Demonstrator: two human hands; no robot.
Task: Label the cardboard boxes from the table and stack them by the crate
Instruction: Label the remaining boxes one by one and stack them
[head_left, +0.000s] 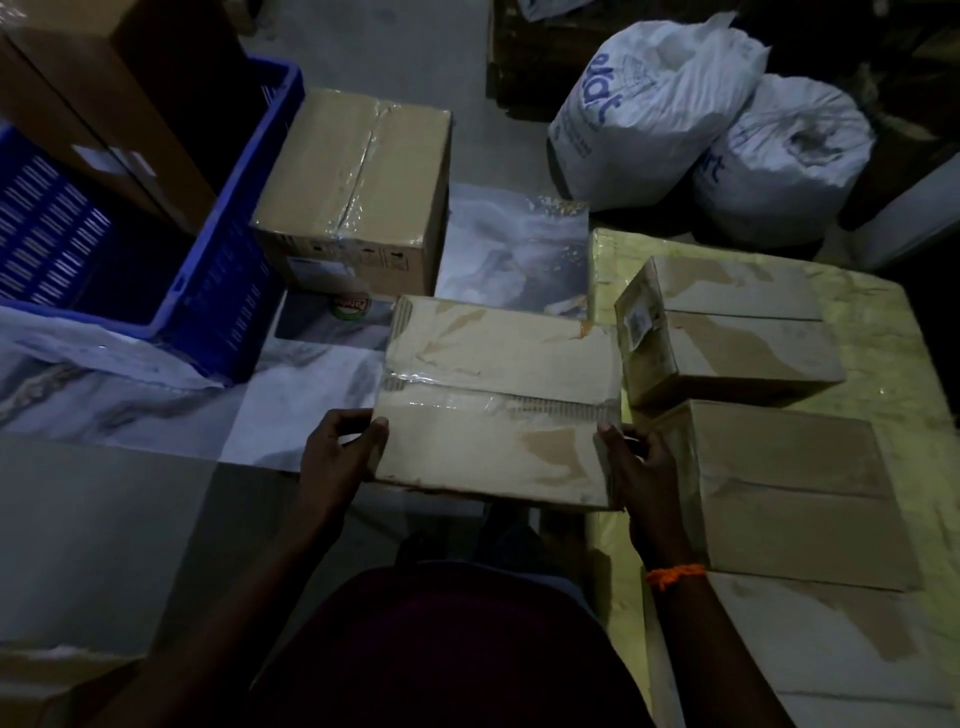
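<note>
We're holding the taped cardboard box (498, 400), left grip (337, 452) and right grip (641, 467) each wrapped round a near corner, just beside the surface (883, 317).

The held box (498, 395) lies between the left hand (343, 449) and the right hand (636, 467), just left of the table (883, 312). On the table, the far box (727, 332) sits behind the near box (784, 493). At far left stands the crate (218, 270), a carton (104, 93) in it. The floor box (353, 187) is just right of the crate. Two sacks (649, 109) lie behind the table.
</note>
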